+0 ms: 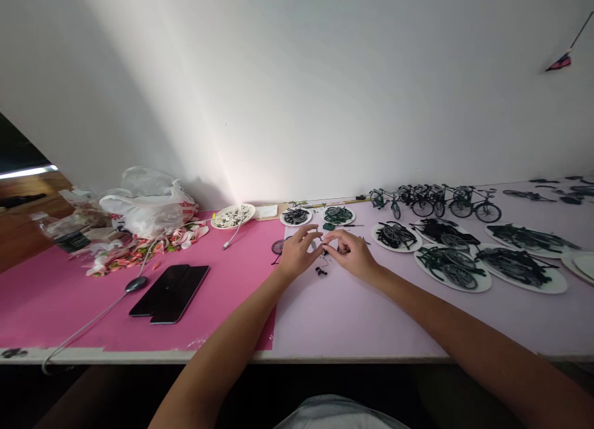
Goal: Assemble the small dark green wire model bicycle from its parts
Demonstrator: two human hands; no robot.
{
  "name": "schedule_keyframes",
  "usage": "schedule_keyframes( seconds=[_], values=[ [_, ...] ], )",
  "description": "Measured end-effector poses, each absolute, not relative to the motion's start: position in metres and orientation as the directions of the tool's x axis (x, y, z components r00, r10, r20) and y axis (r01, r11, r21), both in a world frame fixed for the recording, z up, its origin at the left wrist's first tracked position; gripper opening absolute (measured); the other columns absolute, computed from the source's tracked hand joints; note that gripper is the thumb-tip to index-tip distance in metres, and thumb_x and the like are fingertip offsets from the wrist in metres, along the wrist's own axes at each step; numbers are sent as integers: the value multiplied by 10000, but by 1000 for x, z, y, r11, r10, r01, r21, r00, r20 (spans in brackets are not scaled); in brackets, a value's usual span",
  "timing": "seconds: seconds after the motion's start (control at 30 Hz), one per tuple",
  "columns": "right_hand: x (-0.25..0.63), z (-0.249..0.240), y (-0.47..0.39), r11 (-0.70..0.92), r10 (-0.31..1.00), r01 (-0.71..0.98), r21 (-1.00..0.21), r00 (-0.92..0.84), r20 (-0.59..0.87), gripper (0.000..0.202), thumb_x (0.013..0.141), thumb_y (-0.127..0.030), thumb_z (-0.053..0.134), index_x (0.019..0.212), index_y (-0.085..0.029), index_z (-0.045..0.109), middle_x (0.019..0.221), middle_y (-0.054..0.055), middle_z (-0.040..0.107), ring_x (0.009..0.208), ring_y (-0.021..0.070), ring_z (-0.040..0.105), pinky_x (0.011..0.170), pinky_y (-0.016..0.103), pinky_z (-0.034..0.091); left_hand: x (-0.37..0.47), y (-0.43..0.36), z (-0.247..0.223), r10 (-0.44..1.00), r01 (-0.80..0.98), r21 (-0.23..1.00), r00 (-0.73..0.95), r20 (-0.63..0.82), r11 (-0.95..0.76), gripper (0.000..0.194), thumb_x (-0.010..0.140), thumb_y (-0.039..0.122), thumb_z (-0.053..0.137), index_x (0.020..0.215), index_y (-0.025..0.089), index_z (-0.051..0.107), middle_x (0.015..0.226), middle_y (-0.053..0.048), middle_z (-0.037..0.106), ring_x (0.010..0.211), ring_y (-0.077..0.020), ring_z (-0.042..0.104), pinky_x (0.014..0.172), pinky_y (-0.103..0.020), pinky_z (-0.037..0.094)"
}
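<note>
My left hand [299, 252] and my right hand [351, 252] meet above the table, fingertips nearly touching. Both pinch a small thin part of a model bicycle [320, 238], mostly hidden by the fingers. A spoked toy wheel [278, 247] lies just left of my left hand. Below the fingertips rests a small black piece [320, 271]. Beyond the hands stand a plate of black parts [296, 223] and a plate of green parts [338, 222].
Assembled model bicycles [476, 206] stand at the back right, behind several plates of bicycle parts [452, 268]. On the left lie two dark phones [179, 296], a mouse-like device with cable [136, 284], petals [148, 249], a plastic bag [151, 209] and a plate of white pieces [232, 216].
</note>
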State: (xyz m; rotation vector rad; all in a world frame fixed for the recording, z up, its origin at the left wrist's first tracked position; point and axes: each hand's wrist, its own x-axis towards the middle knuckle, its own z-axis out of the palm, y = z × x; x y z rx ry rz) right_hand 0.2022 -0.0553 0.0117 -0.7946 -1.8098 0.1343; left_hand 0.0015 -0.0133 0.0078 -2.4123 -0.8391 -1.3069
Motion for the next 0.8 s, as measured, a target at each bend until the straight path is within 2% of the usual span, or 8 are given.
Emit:
schedule_keyframes(
  seconds=[0.27, 0.8],
  values=[
    [202, 14, -55, 765, 556, 488, -421, -171, 813, 114, 963, -328, 659, 1024, -240, 699, 742, 4, 687, 487, 104, 383, 511, 244, 389, 2, -11, 6, 334, 622, 3, 417, 845, -783, 206, 994, 371, 623, 1107, 208, 680, 1236, -121, 709, 727, -121, 707, 628, -246, 578],
    [204, 15, -54, 772, 571, 463, -435, -205, 795, 116, 952, -307, 649, 1036, -245, 698, 726, -6, 676, 467, 98, 385, 503, 251, 396, 1, -11, 4, 338, 633, -17, 435, 835, -774, 221, 1003, 385, 605, 1099, 210, 700, 1237, -105, 723, 651, -96, 680, 579, -228, 541]
  ],
)
